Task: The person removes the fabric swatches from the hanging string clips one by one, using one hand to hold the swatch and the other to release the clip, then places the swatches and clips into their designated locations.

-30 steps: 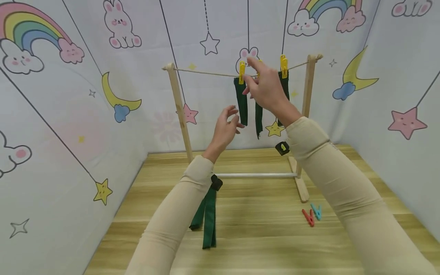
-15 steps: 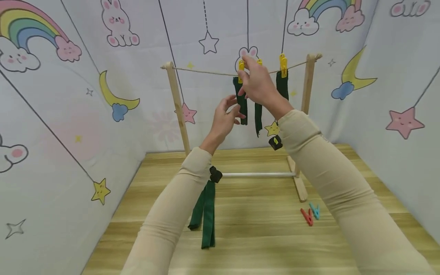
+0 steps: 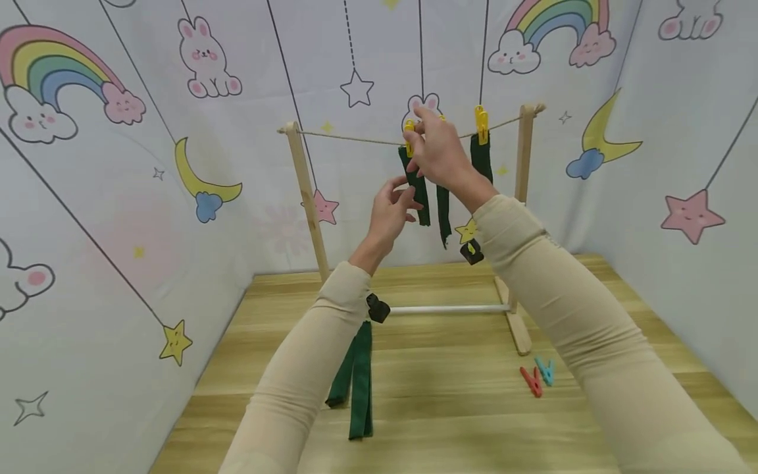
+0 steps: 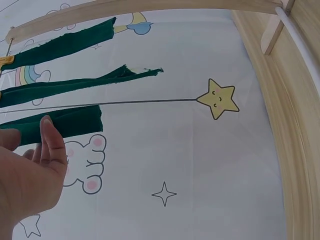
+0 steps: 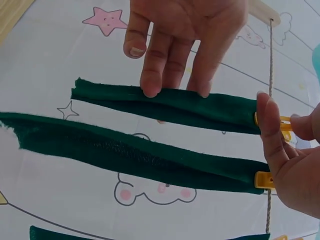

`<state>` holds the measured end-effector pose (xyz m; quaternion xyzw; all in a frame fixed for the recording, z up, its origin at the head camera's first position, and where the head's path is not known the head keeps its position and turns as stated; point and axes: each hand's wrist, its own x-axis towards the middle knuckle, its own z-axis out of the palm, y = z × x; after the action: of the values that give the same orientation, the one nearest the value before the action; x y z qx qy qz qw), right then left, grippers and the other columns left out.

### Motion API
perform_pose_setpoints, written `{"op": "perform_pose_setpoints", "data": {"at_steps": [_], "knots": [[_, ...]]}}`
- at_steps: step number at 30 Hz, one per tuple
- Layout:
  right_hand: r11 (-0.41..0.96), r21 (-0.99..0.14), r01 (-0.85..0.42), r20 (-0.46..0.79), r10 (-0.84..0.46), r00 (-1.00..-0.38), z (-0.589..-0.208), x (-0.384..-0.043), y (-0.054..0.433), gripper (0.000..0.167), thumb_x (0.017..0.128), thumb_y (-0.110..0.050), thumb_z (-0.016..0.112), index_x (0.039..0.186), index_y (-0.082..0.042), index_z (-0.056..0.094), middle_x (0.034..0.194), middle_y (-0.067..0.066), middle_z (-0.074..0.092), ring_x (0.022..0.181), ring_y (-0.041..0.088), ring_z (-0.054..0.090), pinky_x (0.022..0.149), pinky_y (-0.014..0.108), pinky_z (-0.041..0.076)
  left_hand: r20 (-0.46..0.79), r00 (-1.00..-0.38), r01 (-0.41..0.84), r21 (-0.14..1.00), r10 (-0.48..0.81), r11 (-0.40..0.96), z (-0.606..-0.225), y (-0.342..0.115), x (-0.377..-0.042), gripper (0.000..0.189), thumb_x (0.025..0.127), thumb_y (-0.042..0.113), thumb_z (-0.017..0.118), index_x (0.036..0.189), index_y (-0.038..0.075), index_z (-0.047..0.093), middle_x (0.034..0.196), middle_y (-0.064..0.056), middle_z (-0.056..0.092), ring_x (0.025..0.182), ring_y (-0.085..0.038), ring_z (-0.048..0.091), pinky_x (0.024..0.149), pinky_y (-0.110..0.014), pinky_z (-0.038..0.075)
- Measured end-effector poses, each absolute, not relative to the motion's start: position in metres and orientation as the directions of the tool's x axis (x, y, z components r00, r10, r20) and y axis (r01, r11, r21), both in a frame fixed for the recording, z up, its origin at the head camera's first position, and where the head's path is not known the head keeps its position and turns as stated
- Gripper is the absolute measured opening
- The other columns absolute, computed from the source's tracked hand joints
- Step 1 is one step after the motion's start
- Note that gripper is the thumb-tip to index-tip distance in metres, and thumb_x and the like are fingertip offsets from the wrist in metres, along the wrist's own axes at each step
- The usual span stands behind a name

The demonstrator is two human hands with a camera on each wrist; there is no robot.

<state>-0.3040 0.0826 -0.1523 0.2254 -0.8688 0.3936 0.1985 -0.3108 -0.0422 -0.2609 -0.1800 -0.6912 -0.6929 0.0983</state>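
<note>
My right hand (image 3: 443,153) is at the rope, its thumb and a finger pinching the yellow clothespin (image 5: 286,122) at the top of the leftmost hanging green cloth strip (image 5: 172,106). Lower down, my left hand (image 3: 387,212) touches that strip's edge with loosely bent fingers. Beside it hang the middle strip (image 3: 443,210) and the right strip (image 3: 481,157). A yellow clothespin (image 3: 482,126) stands on the right strip; another clothespin (image 5: 264,179) on the middle strip is partly covered by my right hand in the right wrist view.
The rope (image 3: 349,137) is strung between two wooden posts (image 3: 308,197), with a white rod (image 3: 447,309) low between them. Folded green strips (image 3: 360,388) lie on the wooden table (image 3: 444,408) at left. A red clothespin (image 3: 531,382) and a blue clothespin (image 3: 545,372) lie at right.
My right hand has shifted slightly left and closed on the leftmost yellow clothespin. My left hand has moved slightly toward the leftmost strip. The head view has tilted a little.
</note>
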Motion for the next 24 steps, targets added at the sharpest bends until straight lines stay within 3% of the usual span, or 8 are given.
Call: {"op": "perform_pose_setpoints", "data": {"at_steps": [4,11,24], "knots": [[0.583,-0.594,-0.555,0.528,-0.238,-0.815,-0.150,-0.304,0.081,0.054,0.107,-0.015,0.048,0.156,-0.005,0.028,0.135,0.016,0.060,0.069,0.023,0.069,0.058,0.025,0.054,0.392,-0.916,0.393,0.920,0.085,-0.012,-0.259,-0.043,-0.312,0.036,0.105,0.018,0.055,0.137,0.002,0.052,0.115,-0.017,0.067,0.095,-0.034,0.067,0.065,-0.022,0.052],[0.574,-0.594,-0.564,0.548,-0.224,-0.806,-0.145,-0.301,0.081,0.031,0.107,-0.013,0.047,0.136,-0.003,0.049,0.120,0.015,0.062,0.069,0.022,0.069,0.058,0.024,0.053,0.401,-0.913,0.402,0.915,0.072,-0.001,-0.254,-0.043,-0.312,0.031,0.103,0.014,0.058,0.129,-0.002,0.060,0.111,-0.015,0.068,0.083,-0.018,0.067,0.064,-0.022,0.052],[0.546,-0.537,-0.643,0.629,-0.249,-0.737,-0.158,-0.300,0.085,0.022,0.102,-0.007,0.056,0.123,0.001,0.060,0.119,0.014,0.068,0.053,0.021,0.063,0.052,0.021,0.051,0.396,-0.917,0.397,0.918,0.055,0.010,-0.261,-0.045,-0.309,0.027,0.103,0.013,0.058,0.123,-0.005,0.063,0.106,-0.015,0.068,0.079,-0.018,0.067,0.065,-0.024,0.053]]}}
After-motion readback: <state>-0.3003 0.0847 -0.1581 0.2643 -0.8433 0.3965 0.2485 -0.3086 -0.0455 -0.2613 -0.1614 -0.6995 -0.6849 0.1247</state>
